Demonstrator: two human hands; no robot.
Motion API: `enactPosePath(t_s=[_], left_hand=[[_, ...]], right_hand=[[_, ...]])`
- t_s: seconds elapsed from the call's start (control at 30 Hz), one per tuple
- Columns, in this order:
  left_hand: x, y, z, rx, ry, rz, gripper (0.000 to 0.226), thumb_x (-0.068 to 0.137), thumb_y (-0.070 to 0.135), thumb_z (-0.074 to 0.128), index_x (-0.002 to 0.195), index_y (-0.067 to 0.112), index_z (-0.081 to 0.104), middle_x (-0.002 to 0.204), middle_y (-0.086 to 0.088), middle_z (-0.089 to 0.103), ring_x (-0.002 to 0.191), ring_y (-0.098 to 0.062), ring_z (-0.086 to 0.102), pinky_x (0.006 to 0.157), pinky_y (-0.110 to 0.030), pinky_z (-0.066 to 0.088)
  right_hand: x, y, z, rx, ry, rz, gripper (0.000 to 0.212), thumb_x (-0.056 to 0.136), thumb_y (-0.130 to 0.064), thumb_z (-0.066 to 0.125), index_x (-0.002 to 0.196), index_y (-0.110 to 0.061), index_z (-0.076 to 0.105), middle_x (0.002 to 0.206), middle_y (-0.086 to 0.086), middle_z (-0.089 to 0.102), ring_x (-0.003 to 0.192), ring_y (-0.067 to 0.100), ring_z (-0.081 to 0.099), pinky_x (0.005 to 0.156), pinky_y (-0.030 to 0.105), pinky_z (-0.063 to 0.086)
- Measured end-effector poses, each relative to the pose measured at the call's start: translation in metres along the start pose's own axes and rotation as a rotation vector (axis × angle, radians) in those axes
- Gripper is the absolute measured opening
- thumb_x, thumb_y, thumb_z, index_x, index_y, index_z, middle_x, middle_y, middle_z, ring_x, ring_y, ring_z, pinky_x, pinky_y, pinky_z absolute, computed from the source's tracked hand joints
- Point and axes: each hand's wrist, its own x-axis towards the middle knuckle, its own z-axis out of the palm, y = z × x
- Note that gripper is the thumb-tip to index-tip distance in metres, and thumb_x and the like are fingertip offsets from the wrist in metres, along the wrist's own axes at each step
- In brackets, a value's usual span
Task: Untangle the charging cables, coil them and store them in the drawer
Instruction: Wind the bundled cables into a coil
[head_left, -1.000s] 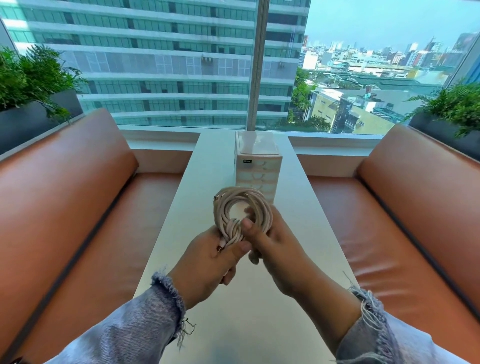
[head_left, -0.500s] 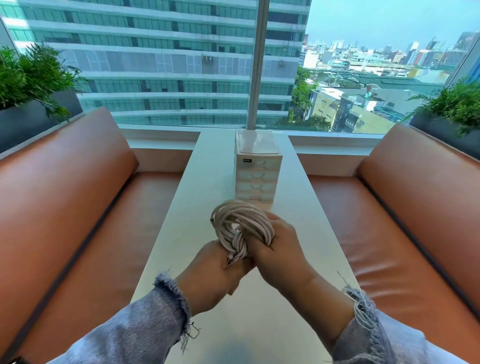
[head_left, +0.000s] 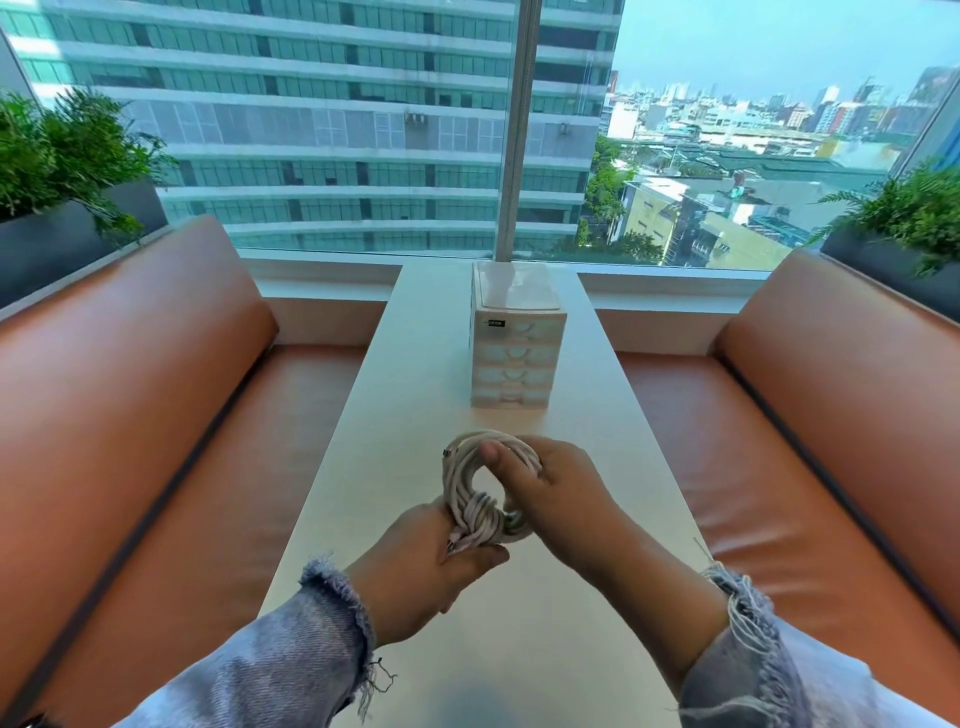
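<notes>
A coil of whitish charging cables (head_left: 460, 475) hangs just above the white table (head_left: 395, 415), its lower part bound by wrapped turns. My left hand (head_left: 421, 566) grips that wrapped lower part. My right hand (head_left: 550, 493) holds the coil's upper right side, thumb across the top strands. A small white drawer unit (head_left: 514, 348) with several stacked drawers, all closed, stands on the table beyond the coil.
Orange leather benches (head_left: 145, 415) (head_left: 810, 415) flank the narrow table. A window sill and a large window close off the far end. Planters with green plants (head_left: 62, 156) (head_left: 914, 213) sit behind each bench back.
The coil has dropped lower and tilted toward me. My right thumb has shifted onto the top of the loop, and my left hand keeps hold of the wrapped part.
</notes>
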Motion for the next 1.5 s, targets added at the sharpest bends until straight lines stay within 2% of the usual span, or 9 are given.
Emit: enactPosePath(t_s=[0.17,0.33,0.53,0.7,0.83,1.0,1.13,1.33,1.5], left_hand=[[0.003,-0.010,-0.004,0.281,-0.031,-0.016,0.020,0.086,0.040,0.062,0.102,0.030,0.054,0.089,0.009,0.064,0.075,0.000,0.060,0.069,-0.019,0.049],[0.006,0.000,-0.006,0.377,-0.004,0.028,0.022,0.088,0.044,0.059,0.104,0.033,0.049,0.092,0.012,0.061,0.087,-0.009,0.060,0.079,-0.023,0.049],[0.003,0.004,-0.006,0.398,-0.003,0.065,0.022,0.088,0.043,0.059,0.101,0.037,0.043,0.087,0.014,0.055,0.086,-0.011,0.058,0.072,-0.020,0.043],[0.006,-0.003,-0.006,0.441,-0.001,0.020,0.024,0.088,0.046,0.058,0.104,0.028,0.056,0.084,0.011,0.058,0.083,-0.013,0.061,0.067,-0.019,0.046],[0.006,0.003,-0.006,0.391,-0.054,0.060,0.027,0.087,0.044,0.058,0.111,0.033,0.058,0.101,0.011,0.067,0.092,-0.009,0.063,0.080,-0.026,0.051],[0.004,0.013,0.001,0.419,-0.011,0.097,0.031,0.088,0.044,0.058,0.114,0.029,0.052,0.106,0.007,0.066,0.096,-0.013,0.062,0.080,-0.026,0.048],[0.008,0.014,0.006,0.444,-0.021,0.073,0.029,0.088,0.046,0.058,0.111,0.031,0.051,0.103,0.008,0.065,0.093,-0.012,0.062,0.079,-0.025,0.048],[0.021,0.035,0.022,0.238,0.099,0.058,0.021,0.086,0.043,0.062,0.102,0.034,0.052,0.088,0.014,0.060,0.072,0.002,0.056,0.063,-0.014,0.043],[0.031,0.064,0.040,0.163,0.116,0.070,0.022,0.086,0.036,0.065,0.081,0.038,0.044,0.071,0.014,0.053,0.052,0.006,0.052,0.049,-0.010,0.036]], right_hand=[[0.002,-0.013,-0.004,-0.242,-0.098,0.031,0.064,0.059,-0.083,0.053,0.097,-0.031,0.062,0.088,-0.009,0.067,0.082,0.006,0.063,0.074,0.029,0.054],[0.008,-0.035,0.002,-0.794,-0.011,-0.167,0.043,0.087,-0.062,0.045,0.071,-0.023,0.052,0.062,-0.006,0.048,0.066,0.017,0.050,0.059,0.029,0.037],[0.013,-0.023,0.004,-0.699,0.043,-0.216,0.046,0.096,-0.038,0.041,0.052,-0.022,0.038,0.050,-0.005,0.040,0.052,0.014,0.041,0.053,0.029,0.032],[0.007,-0.021,0.014,-0.939,0.035,-0.494,0.039,0.093,-0.043,0.032,0.078,-0.022,0.061,0.072,-0.006,0.053,0.067,0.018,0.052,0.062,0.030,0.040],[0.013,-0.017,0.008,-0.947,0.046,-0.502,0.049,0.091,-0.050,0.034,0.058,-0.022,0.057,0.053,-0.009,0.038,0.043,0.014,0.036,0.043,0.017,0.020],[0.019,-0.012,-0.002,-0.938,-0.022,-0.460,0.049,0.094,-0.042,0.033,0.062,-0.021,0.062,0.056,-0.006,0.041,0.049,0.016,0.041,0.047,0.025,0.025],[0.014,-0.006,-0.012,-0.751,-0.020,-0.351,0.048,0.095,-0.050,0.041,0.055,-0.024,0.041,0.055,-0.007,0.042,0.055,0.013,0.044,0.054,0.031,0.033],[0.012,0.000,-0.043,0.455,0.025,0.225,0.041,0.092,-0.047,0.052,0.068,-0.015,0.059,0.057,0.002,0.055,0.052,0.017,0.052,0.055,0.029,0.044],[0.017,-0.004,-0.064,0.468,0.185,0.203,0.059,0.091,-0.048,0.054,0.037,-0.022,0.053,0.041,-0.002,0.038,0.037,0.014,0.032,0.040,0.019,0.028]])
